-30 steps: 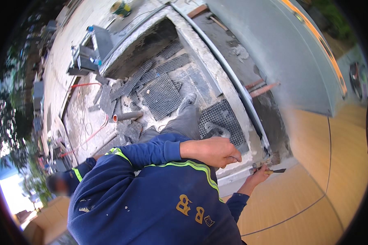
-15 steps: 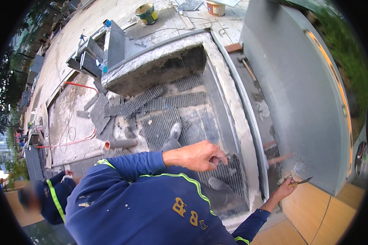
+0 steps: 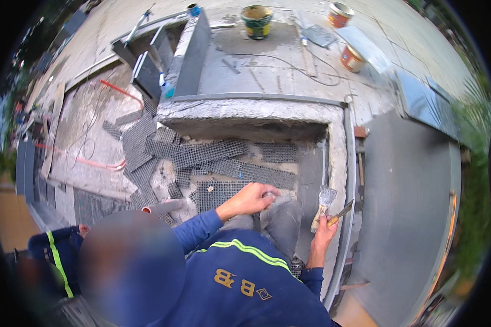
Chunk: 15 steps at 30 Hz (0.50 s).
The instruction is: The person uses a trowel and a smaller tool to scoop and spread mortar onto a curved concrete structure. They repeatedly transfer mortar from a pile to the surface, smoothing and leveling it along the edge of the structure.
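My right hand (image 3: 323, 235) is closed around two tools at the pale rough wall. One is a mortar-smeared putty knife (image 3: 327, 196) with a pale handle and a broad blade pointing away from me. The other has a narrow dark blade and a wooden handle, like a thin trowel or knife (image 3: 342, 210), angled up to the right. My left hand (image 3: 251, 199) hovers in front of my body, fingers loosely bent and apart, with nothing visible in it. Below it lie dark gridded tiles (image 3: 223, 193) on the basin floor.
A rough wall (image 3: 335, 147) edges the basin, and a large grey slab (image 3: 403, 207) stands to the right. Buckets (image 3: 256, 22) sit at the back. A pipe (image 3: 163, 207) lies left. Co-workers are close at left, one wearing a striped sleeve (image 3: 57, 261).
The view has turned and more of the back area shows. My right hand has brought both tools from beside the slab to the basin wall. My left hand's fingers are less curled.
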{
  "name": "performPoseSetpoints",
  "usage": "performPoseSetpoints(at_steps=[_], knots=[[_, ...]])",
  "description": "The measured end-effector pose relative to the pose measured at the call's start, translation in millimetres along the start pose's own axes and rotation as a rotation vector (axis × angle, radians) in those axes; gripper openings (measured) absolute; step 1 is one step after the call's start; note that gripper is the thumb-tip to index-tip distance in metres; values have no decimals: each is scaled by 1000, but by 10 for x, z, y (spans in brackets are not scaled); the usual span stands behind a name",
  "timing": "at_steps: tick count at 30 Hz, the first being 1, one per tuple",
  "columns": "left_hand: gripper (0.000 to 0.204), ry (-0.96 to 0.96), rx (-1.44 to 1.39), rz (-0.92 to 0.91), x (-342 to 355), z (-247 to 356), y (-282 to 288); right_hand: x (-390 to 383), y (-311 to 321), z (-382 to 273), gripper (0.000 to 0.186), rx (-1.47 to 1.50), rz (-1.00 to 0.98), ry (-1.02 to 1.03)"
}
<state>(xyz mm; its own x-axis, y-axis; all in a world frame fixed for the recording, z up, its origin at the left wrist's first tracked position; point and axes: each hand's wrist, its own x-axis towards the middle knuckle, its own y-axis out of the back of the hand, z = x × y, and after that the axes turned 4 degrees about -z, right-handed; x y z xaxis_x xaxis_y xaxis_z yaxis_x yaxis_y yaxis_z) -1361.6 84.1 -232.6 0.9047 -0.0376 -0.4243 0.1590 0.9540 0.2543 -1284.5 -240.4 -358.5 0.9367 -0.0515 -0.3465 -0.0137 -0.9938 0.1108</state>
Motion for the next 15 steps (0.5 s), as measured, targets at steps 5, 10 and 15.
performPoseSetpoints(at_steps=[5, 10, 15], knots=[[34, -108, 52, 115, 989, 279, 699, 1108, -699, -224, 18, -84, -133, 63], [31, -35, 109, 308, 2134, 822, 1444, 2563, -1391, -346, 19, -43, -147, 29], [30, -42, 42, 560, 2654, 1506, 2339, 3695, -1945, -1437, 20, 42, -138, 26]])
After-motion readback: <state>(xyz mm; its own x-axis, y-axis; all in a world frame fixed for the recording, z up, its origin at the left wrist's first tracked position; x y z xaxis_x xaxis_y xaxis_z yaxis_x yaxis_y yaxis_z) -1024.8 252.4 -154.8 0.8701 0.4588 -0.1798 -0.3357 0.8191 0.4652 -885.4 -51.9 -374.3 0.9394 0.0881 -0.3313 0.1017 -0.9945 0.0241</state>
